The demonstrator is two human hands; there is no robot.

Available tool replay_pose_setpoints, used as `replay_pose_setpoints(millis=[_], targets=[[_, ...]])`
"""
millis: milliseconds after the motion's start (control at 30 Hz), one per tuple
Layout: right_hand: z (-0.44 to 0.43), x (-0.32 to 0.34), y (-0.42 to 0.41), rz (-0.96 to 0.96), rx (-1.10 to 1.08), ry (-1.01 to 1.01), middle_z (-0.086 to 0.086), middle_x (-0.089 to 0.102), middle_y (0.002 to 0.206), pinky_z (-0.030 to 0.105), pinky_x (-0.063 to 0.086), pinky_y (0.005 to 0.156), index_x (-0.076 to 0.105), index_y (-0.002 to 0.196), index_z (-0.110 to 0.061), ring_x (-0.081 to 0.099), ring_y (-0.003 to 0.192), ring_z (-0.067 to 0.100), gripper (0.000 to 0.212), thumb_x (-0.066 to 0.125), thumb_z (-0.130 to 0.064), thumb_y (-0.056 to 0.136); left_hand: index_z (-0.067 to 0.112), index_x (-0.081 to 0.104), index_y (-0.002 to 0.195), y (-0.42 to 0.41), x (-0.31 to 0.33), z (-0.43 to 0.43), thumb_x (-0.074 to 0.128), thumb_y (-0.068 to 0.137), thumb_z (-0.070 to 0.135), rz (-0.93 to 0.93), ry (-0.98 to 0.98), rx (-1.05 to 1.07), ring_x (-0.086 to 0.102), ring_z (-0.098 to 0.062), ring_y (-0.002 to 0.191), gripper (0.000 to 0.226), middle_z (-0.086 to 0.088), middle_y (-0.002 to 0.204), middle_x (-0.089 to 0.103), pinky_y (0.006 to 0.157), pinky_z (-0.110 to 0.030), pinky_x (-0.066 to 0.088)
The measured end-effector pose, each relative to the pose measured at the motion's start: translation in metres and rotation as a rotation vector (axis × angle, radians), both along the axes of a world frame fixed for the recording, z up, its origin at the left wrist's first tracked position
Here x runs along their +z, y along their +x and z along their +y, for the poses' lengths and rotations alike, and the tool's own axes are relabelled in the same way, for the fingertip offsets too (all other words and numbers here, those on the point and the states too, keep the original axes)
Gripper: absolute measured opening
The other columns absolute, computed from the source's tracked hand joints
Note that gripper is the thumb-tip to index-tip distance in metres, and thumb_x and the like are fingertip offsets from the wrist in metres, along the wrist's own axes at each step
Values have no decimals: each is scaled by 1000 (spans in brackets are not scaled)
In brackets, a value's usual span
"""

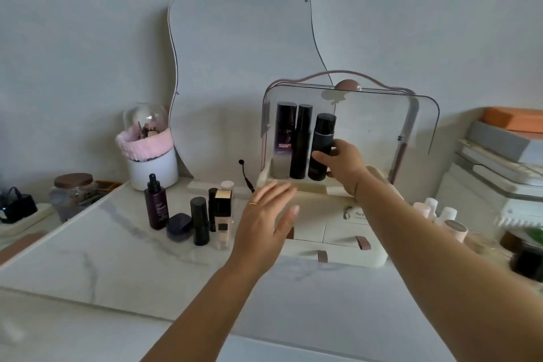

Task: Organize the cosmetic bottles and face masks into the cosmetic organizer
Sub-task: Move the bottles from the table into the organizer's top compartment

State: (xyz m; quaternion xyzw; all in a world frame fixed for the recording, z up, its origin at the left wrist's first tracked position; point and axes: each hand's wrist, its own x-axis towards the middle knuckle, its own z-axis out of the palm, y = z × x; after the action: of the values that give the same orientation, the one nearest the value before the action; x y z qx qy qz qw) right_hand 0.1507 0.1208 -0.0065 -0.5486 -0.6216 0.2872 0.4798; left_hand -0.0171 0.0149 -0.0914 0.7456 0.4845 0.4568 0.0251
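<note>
Fingers (321,159) of the right hand (343,163) grip the black bottle (322,138), rightmost of three in the organizer (338,232); left hand (264,220) fingers spread wide.

— How is the light?
— Soft, dim, bluish daylight; only faint shadows on the table (117,258), a pale sheen on the cosmetic organizer (329,226) lid.
— And sharpness?
— Centre fair; the right edge smears, and straight lines bow outward.

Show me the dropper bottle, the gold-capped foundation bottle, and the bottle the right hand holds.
dropper bottle (155,206), head view, on its dark label.
foundation bottle (222,238), head view, on its pale glass body.
black bottle (323,138), head view, on its upper body.
</note>
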Motion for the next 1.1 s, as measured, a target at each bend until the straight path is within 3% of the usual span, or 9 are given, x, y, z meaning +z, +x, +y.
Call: replay_pose_setpoints(millis=[100,267,467,533,633,700,833,900,1100], targets=[[16,-2,-2,-32,-16,-99,3,62,89,46,55,85,56,122,-8,62,92,30,41,68,-20,85,27,47,136,-1,1,2,28,94,52,-2,-6,-13,21,6,136,52,16,141,45,106,-9,10],[29,-2,-2,-113,-39,-108,13,65,109,48,56,84,56,117,-7,65,98,34,44,74,-16,79,26,49,134,-1,-1,4,27,94,50,-28,12,-13,23,6,134,51,15,139,47,106,-10,12],[28,-7,-4,-348,-94,-112,15,64,112,41,52,86,49,115,-6,63,98,32,48,76,-18,76,26,49,135,-1,-3,3,29,95,48,-37,9,-18,22,6,135,49,15,139,47,107,-14,15],[21,-4,-4,-373,-105,-124,14,61,118,34,46,81,45,123,-5,59,101,29,56,74,-22,79,26,47,136,-2,-1,2,30,95,49,-17,-9,-22,20,6,136,50,15,140,45,108,-16,16],[-6,1,-4,-314,-132,-46,13,50,135,34,43,92,34,138,-7,52,119,28,71,72,-27,81,25,47,136,-4,4,-3,37,94,49,-32,-32,-69,22,6,136,49,14,142,44,108,-14,17],[-38,0,-4,-177,-136,107,8,54,129,33,46,97,41,135,-11,55,115,20,60,69,-26,84,24,53,131,-11,9,-13,47,94,41,-179,-20,-87,36,6,129,42,12,136,51,106,-10,25],[-121,-22,-4,25,-51,378,-9,66,97,15,53,80,61,105,-20,64,89,2,20,65,-14,86,16,64,114,-46,1,-24,57,88,28,-489,190,208,56,-7,112,29,7,117,63,93,-14,40],[-147,-49,-4,30,-1,358,-11,67,91,12,52,74,63,97,-21,65,85,3,16,65,-10,86,12,62,116,-65,-5,-19,63,87,23,-398,182,332,53,-17,116,31,1,121,61,98,-14,34],[-158,-127,-10,77,85,49,-4,70,84,19,52,71,64,93,-23,64,74,6,17,66,-8,85,10,59,120,-93,-17,7,52,82,49,-17,26,373,48,-35,120,55,-9,121,62,102,-48,37]])
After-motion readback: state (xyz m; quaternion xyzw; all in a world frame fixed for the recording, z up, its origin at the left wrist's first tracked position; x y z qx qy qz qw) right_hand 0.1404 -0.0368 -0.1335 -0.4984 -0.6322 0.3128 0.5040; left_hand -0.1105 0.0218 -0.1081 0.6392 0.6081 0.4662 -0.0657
